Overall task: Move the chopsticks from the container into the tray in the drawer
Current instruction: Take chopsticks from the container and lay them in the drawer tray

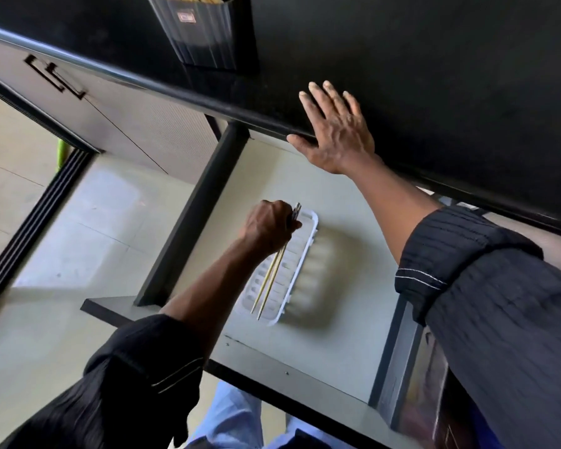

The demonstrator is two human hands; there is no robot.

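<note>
Down in the open grey drawer (337, 319), the left hand (269, 226) grips a pair of pale wooden chopsticks (269, 280) over the white slotted plastic tray (300, 273). More chopsticks stand in the dark ribbed container (204, 30) on the black surface (418, 59), where the right hand (336, 131) lies flat, fingers spread.

A black countertop (434, 76) with a rounded, glossy front edge runs slantwise across the upper part of the view and catches a thin line of light. Below it at the left stands a pale grey cabinet front (117, 124) with a dark rectangular handle (57, 77), and dark ribbed trim (36, 218) runs along its foot. The floor (62, 254) is of large pale tiles, with a soft bright patch of daylight on them.
</note>
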